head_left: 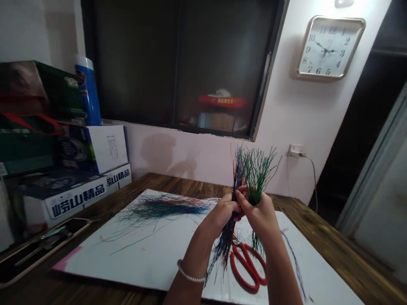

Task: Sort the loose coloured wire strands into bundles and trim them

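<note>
My left hand (223, 213) grips a bundle of thin blue, red and green strands (227, 241) that hangs below and fans out above my fist. My right hand (257, 214) closes on a bundle of green strands (258, 178), and its fingers touch my left hand. Behind them, a loose pile of mixed strands (165, 206) lies on a white board (95, 254). Red-handled scissors (247, 266) lie on the board just below my hands, partly hidden by my forearms. A beaded bracelet (190, 273) circles my left wrist.
The board rests on a dark wooden table (330, 237). Printed cartons (73, 199) and a blue flask (88, 91) stand at the left. A tray with metal tools (41, 250) lies at the left table edge. A wall socket (295, 150) and clock (330, 48) hang behind.
</note>
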The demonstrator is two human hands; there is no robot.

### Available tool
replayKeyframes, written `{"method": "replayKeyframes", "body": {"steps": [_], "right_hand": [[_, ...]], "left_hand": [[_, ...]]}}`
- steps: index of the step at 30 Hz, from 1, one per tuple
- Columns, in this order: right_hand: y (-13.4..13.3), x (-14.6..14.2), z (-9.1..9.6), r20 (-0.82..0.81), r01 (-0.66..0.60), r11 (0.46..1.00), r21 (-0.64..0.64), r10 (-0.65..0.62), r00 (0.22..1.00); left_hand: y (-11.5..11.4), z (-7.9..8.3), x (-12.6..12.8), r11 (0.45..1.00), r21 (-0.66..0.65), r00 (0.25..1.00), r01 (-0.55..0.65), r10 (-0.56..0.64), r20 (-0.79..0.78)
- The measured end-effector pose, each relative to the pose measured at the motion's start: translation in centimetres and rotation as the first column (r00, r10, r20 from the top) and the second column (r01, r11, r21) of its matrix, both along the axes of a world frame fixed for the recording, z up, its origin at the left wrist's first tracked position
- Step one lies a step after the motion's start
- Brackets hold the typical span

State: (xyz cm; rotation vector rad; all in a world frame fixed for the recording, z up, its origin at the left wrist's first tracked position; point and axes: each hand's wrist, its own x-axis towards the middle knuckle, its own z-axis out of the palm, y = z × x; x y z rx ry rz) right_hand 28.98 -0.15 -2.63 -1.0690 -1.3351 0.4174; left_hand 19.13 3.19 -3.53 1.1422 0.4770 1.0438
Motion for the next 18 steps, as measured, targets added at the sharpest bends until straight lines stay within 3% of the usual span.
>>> {"method": "replayKeyframes", "body": {"steps": [10,18], "right_hand": [[1.5,0.7,-0.6,-0.039,0.036,0.997,-0.066,-0.038,0.998],[2.0,2.1,-1.3,-0.135,0.035,0.992,-0.121,-0.051,0.990]], "left_hand": [[0.6,-0.2,0.7,0.986,-0.108,0.988,0.125,-0.114,0.101],[1.0,-0.9,0.9,0.931,-0.245,0.947,0.272,-0.213,0.241]]}}
